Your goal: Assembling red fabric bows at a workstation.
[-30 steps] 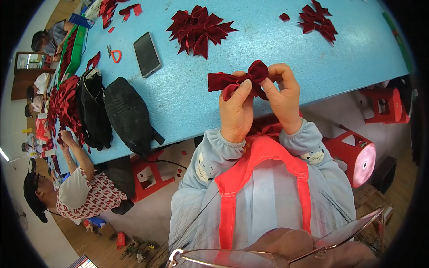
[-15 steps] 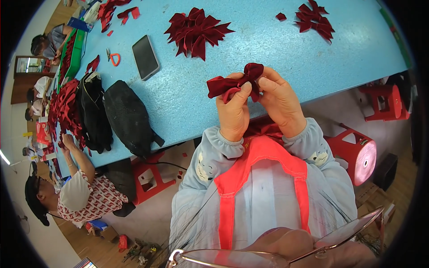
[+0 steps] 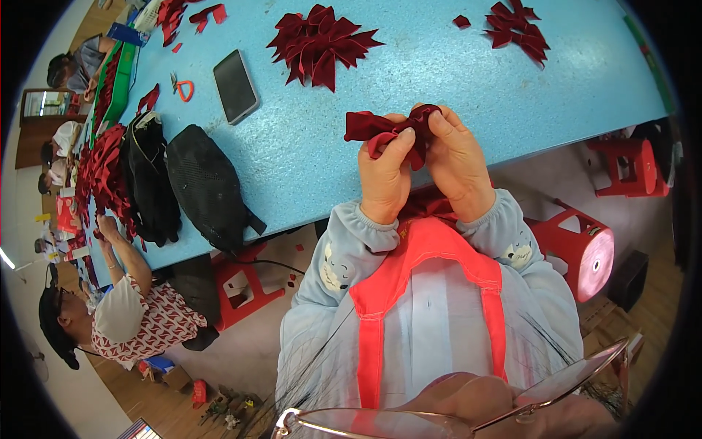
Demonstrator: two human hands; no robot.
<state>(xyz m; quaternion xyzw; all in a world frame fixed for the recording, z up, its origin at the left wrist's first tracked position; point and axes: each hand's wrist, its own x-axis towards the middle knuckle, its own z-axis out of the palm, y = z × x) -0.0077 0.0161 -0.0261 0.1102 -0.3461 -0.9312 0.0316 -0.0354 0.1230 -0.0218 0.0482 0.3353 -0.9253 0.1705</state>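
A dark red velvet bow point(image 3: 369, 126) is held between my two hands, just above the near edge of the blue table point(image 3: 307, 157). My left hand point(image 3: 387, 168) pinches its middle, the thumb pressed on the folded ribbon. On the other side my right hand point(image 3: 457, 157) grips the right loop with thumb and fingers. One ribbon end sticks out to the left. Part of the bow is hidden behind my fingers. Beyond my hands lies a heap of similar red velvet bows point(image 3: 318, 47), with a smaller pile of bows point(image 3: 515, 31) at the far right.
A phone point(image 3: 236, 86), orange-handled scissors point(image 3: 182, 88) and two black bags point(image 3: 208, 186) point(image 3: 150, 179) lie to the left. Beyond them a co-worker point(image 3: 139, 314) handles a mass of red ribbon point(image 3: 106, 172). A green tray point(image 3: 121, 84) sits at the far left. Red stools point(image 3: 578, 252) stand at right.
My right hand has turned inward, folding the right loop down. The bow has shifted slightly to the right. My left thumb stays pressed on its middle.
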